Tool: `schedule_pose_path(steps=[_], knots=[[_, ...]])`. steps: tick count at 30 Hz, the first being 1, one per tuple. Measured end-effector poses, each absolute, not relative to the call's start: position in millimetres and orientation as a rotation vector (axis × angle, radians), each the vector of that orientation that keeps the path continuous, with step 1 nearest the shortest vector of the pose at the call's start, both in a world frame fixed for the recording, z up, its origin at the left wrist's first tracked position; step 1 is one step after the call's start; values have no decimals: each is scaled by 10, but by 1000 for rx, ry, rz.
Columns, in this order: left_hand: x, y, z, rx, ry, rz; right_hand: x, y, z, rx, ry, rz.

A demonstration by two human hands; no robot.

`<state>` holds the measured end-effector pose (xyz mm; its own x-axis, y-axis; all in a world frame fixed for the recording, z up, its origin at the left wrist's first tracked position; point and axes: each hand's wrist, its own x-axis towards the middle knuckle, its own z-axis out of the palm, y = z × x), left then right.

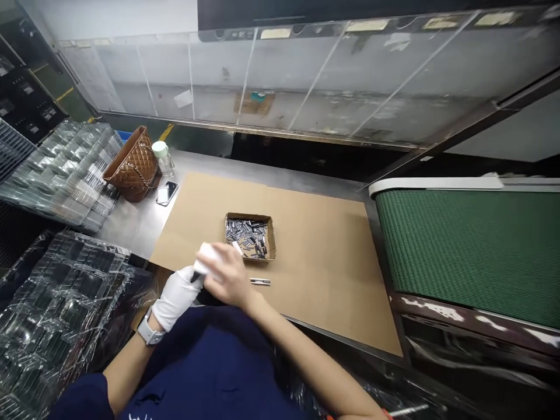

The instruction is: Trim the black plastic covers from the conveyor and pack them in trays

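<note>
My left hand (177, 296), in a white glove, is closed around a small dark piece (196, 276) whose kind I cannot make out. Right against it, my bare right hand (228, 277) is curled over a white cloth (206, 255) at the dark piece; the fingers are blurred by motion. A white corner (237, 248) also shows beyond the right fingers. Just past my hands sits a shallow cardboard box (272, 239) with many small dark and silvery metal parts (249, 233) inside. A slim silvery cutter-like tool (260, 282) lies on the cardboard sheet near my right wrist.
A cardboard sheet (324, 262) covers the metal table. At its left are a phone (167, 193), a bottle (164, 160) and a brown quilted bag (135, 166). Stacked clear plastic trays (65, 291) stand further left. A green conveyor belt (472, 251) runs on the right.
</note>
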<state>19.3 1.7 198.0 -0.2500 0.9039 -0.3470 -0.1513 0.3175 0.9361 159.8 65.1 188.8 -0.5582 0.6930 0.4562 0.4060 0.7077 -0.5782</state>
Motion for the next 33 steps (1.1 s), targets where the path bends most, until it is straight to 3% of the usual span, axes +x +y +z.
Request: schedule_pose_path(steps=[14,18,23,26,30,33], knots=[[-12,124,1956,1089,1569,1017,1441,819,1898,-1003,-2035,715],[-26,267,2022,551,1415,1310,1513,1008,1786,-1275,-1813,849],[-67,515,1984,-69,835,1368,1291,735,1594,-1104,-1813,727],[-36,548,1881,-191,779,1223,1162,566,1468,-899,-2009,627],[44,526,1812,-253,794,1440,1213,597,1375,-1022,-1860,554],[74,524,1816,-248,832,1379,1300,669,1380,-843,-1931,562]])
